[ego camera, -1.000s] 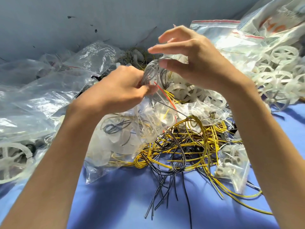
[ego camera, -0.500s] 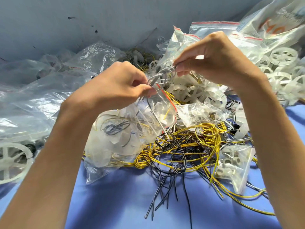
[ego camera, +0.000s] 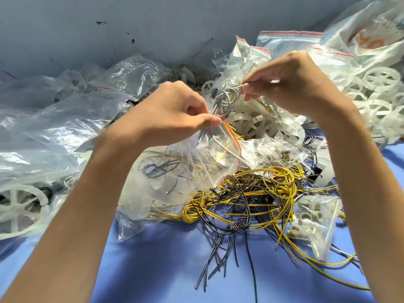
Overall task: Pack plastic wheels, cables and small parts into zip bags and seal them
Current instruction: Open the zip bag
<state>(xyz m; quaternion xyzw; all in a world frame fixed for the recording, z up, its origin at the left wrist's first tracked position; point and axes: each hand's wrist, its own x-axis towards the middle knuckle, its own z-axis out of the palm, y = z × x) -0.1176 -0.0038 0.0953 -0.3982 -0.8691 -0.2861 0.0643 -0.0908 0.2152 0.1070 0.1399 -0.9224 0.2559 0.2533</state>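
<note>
1. Shifted rightward since a second ago, the right hand (ego camera: 293,88) now pinches the grey coil (ego camera: 227,97) between its thumb and fingertips (ego camera: 247,86).
2. Left hand (ego camera: 172,119): the thumb and curled fingers are clamped on the mouth of the bag (ego camera: 166,189), where the coil's tail runs down.
3. That bag hangs below the left hand and holds a wheel and a dark cable.
4. Beneath it, yellow and black cables (ego camera: 262,193) lie tangled on the blue cloth (ego camera: 164,270).
5. A parts bag (ego camera: 312,217) lies at the tangle's right edge, and loose wheels (ego camera: 381,78) are heaped far right.

Right hand (ego camera: 290,84) now pinches grey cable coil (ego camera: 227,97).
</note>
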